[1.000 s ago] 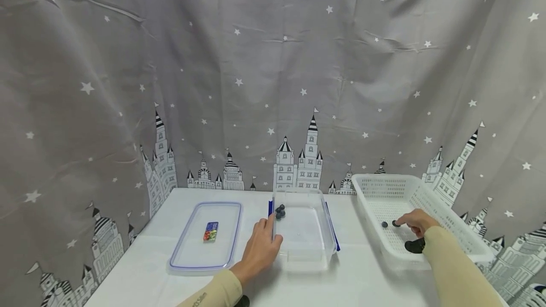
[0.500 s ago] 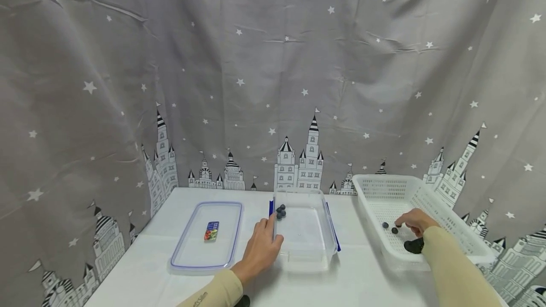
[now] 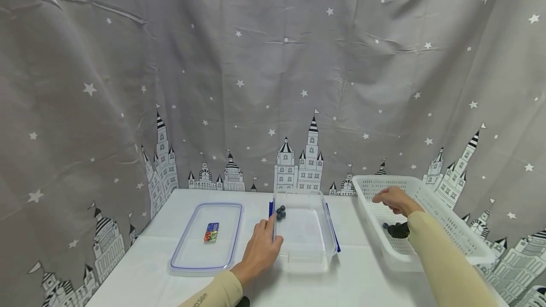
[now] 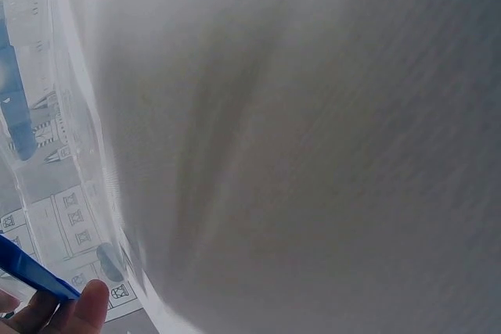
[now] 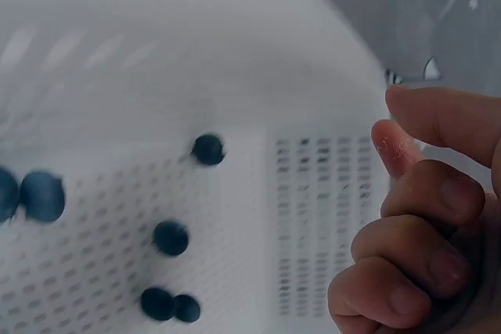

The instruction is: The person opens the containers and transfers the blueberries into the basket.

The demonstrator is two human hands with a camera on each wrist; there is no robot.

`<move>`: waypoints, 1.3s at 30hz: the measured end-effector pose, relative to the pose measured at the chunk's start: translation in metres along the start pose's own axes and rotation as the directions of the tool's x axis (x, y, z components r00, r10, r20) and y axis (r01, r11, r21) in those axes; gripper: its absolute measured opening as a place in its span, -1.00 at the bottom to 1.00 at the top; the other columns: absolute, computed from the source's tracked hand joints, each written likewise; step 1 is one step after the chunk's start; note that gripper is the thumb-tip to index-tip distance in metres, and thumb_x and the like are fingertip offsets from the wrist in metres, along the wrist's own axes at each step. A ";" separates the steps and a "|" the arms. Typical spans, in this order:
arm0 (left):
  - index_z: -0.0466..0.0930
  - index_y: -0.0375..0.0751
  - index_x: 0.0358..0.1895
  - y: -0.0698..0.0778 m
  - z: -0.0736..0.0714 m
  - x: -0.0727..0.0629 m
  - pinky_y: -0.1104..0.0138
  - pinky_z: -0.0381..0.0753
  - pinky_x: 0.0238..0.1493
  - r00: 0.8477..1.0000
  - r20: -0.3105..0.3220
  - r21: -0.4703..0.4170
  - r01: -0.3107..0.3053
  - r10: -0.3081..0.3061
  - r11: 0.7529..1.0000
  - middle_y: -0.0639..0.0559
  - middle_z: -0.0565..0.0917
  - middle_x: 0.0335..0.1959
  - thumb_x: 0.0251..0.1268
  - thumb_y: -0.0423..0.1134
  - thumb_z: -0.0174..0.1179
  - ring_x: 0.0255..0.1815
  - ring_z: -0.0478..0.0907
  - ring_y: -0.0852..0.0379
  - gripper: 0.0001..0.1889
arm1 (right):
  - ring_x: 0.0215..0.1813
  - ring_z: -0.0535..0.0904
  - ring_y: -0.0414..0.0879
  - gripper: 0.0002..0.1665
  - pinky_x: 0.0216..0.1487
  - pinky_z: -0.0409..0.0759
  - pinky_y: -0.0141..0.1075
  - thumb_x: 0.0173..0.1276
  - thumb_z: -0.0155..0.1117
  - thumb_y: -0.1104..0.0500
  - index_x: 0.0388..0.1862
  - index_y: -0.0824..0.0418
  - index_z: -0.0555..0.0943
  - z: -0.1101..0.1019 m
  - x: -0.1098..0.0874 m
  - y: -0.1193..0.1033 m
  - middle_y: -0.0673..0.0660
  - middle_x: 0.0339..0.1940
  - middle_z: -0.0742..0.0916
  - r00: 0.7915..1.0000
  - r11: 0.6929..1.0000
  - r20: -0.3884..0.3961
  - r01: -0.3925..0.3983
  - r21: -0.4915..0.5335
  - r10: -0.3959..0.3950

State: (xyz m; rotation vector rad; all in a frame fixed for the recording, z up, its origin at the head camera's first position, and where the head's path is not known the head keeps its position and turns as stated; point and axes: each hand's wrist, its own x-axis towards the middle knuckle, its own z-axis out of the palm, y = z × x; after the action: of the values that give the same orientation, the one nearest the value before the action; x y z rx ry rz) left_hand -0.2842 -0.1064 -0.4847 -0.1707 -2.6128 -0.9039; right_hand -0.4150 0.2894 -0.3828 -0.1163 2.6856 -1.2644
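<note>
My left hand [image 3: 260,245] grips the left side of a clear plastic food container [image 3: 300,255]. In the left wrist view its fingers [image 4: 92,303] lie against the container's blue side latch [image 4: 31,267]. A small cluster of blueberries [image 3: 280,212] sits at the container's left wall. Over the white perforated basket [image 3: 448,212] my right hand [image 3: 394,200] is raised, fingers curled, thumb and a fingertip close together. No berry shows between them; I cannot tell whether one is hidden there. Several blueberries [image 5: 171,238] lie on the basket floor in the right wrist view.
The container's clear lid [image 3: 192,250] with a blue-edged rim and a colourful label [image 3: 211,232] lies left on the white table [image 3: 162,245]. A grey curtain [image 3: 239,60] with stars and castles hangs behind. A black wrist device [image 3: 398,230] sits under my right wrist.
My right hand has lifted from the berries on the basket floor and moved up and slightly left. The left hand, container and lid have stayed in place.
</note>
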 end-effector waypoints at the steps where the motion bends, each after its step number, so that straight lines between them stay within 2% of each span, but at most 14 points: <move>1: 0.27 -0.27 0.51 0.000 0.000 0.000 0.05 0.56 0.08 1.000 -0.001 -0.001 -0.001 0.001 1.000 -0.15 0.50 0.11 0.33 -0.11 0.02 0.06 0.45 0.01 -0.32 | -0.67 0.13 -0.25 -0.49 -0.57 0.23 -0.38 0.35 0.27 0.18 0.15 0.52 0.56 0.001 0.001 -0.005 -0.08 -0.70 0.35 1.000 1.000 0.003 0.014 0.002 -0.014; 8: 0.28 -0.26 0.50 0.001 -0.001 -0.001 0.06 0.56 0.04 1.000 -0.009 -0.003 -0.003 0.003 1.000 -0.14 0.50 0.09 0.32 -0.12 0.02 0.03 0.44 0.02 -0.33 | -0.66 0.11 -0.27 -0.59 -0.59 0.20 -0.40 0.41 0.25 0.15 0.08 0.45 0.62 0.012 0.008 -0.037 -0.12 -0.72 0.31 0.994 0.994 0.030 0.107 -0.006 -0.107; 19: 0.26 -0.33 0.50 0.001 -0.001 -0.001 0.08 0.58 0.01 1.000 -0.002 0.019 -0.025 0.025 0.999 -0.14 0.50 0.09 0.34 -0.14 0.00 0.03 0.45 0.03 -0.33 | -0.66 0.08 -0.28 -0.54 -0.59 0.16 -0.40 0.42 0.25 0.15 0.16 0.44 0.61 0.041 0.015 -0.072 -0.11 -0.67 0.34 0.986 0.988 0.067 0.154 0.002 -0.154; 27: 0.26 -0.31 0.50 0.002 -0.001 -0.001 0.07 0.57 0.04 1.000 0.005 0.016 -0.018 0.018 1.000 -0.14 0.50 0.09 0.34 -0.14 0.00 0.04 0.44 0.03 -0.33 | -0.68 0.08 -0.26 -0.52 -0.59 0.16 -0.40 0.38 0.30 0.11 0.16 0.39 0.64 0.069 0.023 -0.085 -0.09 -0.67 0.35 0.987 0.991 0.088 0.132 -0.002 -0.131; 39: 0.26 -0.30 0.50 0.001 -0.001 -0.002 0.08 0.57 0.04 1.000 0.001 0.019 -0.013 0.013 1.000 -0.13 0.50 0.09 0.35 -0.14 0.00 0.02 0.44 0.04 -0.34 | -0.67 0.10 -0.25 -0.62 -0.59 0.14 -0.40 0.36 0.33 0.15 0.06 0.35 0.69 0.104 0.030 -0.105 -0.08 -0.68 0.35 0.981 0.987 0.117 0.153 0.045 -0.158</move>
State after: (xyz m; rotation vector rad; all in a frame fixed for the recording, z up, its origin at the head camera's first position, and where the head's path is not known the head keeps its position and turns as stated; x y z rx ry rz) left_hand -0.2818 -0.1063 -0.4836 -0.1830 -2.6175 -0.8746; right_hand -0.4250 0.1401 -0.3706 -0.3923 2.5920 -1.3031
